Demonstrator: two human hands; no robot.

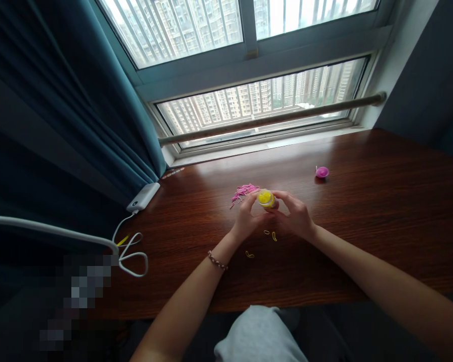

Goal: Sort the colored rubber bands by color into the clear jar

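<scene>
Both hands hold a small clear jar (267, 199) with yellow contents showing at its top, just above the table. My left hand (247, 217) wraps its left side, thumb and fingers closed against it. My right hand (296, 213) grips the right side the same way. Just beyond my left hand lies a loose heap of pink rubber bands (244, 191), partly hidden by the fingers. Nearer to me, a few thin yellow rubber bands (274, 236) are scattered on the wood.
A small pink rounded object (322, 172) sits at the back right of the brown table (362, 211). At the left edge are a white power bank (143, 197), a looped white cable (134, 274) and a blue curtain (109, 115). A window with a rail stands behind.
</scene>
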